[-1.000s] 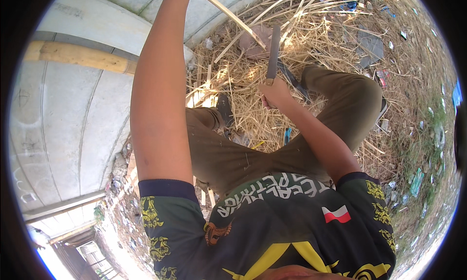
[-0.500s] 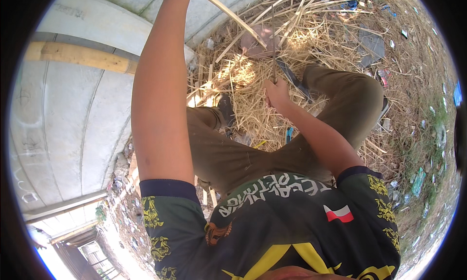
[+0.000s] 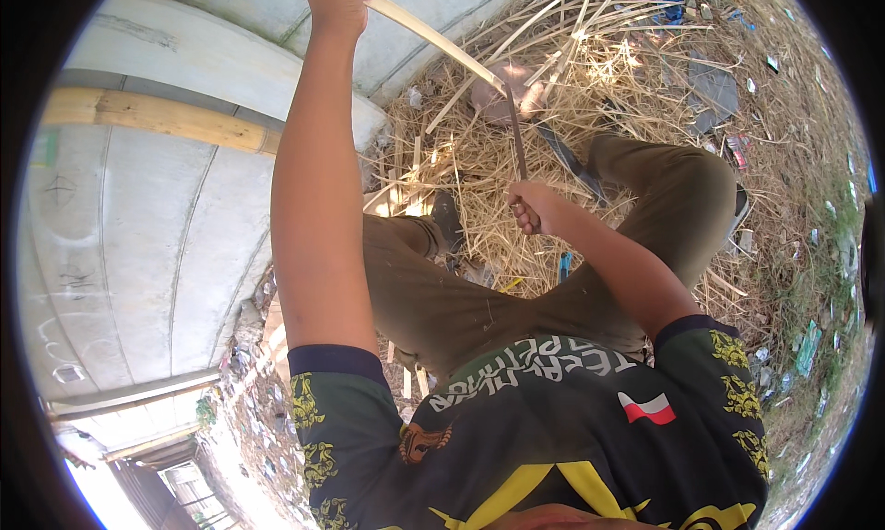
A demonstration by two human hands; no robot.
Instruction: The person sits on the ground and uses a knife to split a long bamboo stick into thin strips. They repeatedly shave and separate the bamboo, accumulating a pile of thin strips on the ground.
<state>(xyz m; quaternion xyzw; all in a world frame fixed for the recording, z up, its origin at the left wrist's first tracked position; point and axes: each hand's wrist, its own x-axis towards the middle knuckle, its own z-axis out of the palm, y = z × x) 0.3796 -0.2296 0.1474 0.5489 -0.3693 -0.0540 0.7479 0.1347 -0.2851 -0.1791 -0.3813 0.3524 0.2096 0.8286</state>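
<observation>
At the upper edge my left hand (image 3: 339, 3) is closed around a long pale strip of split bamboo (image 3: 431, 34), which slants down to the right. My right hand (image 3: 536, 207), over the straw between my legs, grips a knife (image 3: 517, 134) with a long, narrow dark blade. The blade points away from me, and its tip meets or overlaps the strip's lower end; whether they touch I cannot tell. Beneath that end lies a rounded reddish stone (image 3: 489, 104). The knife's handle is mostly hidden in my fist.
Bamboo strips (image 3: 553, 55) and shavings (image 3: 489, 180) cover the ground. Beside my bent leg (image 3: 678, 175) lies a dark curved band (image 3: 564, 152). A pale panel wall (image 3: 138, 226) with a bamboo pole (image 3: 175, 122) stands at left. A grey flat piece (image 3: 712, 95) and litter lie at right.
My right hand and the knife have come back toward my body, so the blade's tip is now at the strip's lower end. More of my left hand shows; the view has shifted slightly.
</observation>
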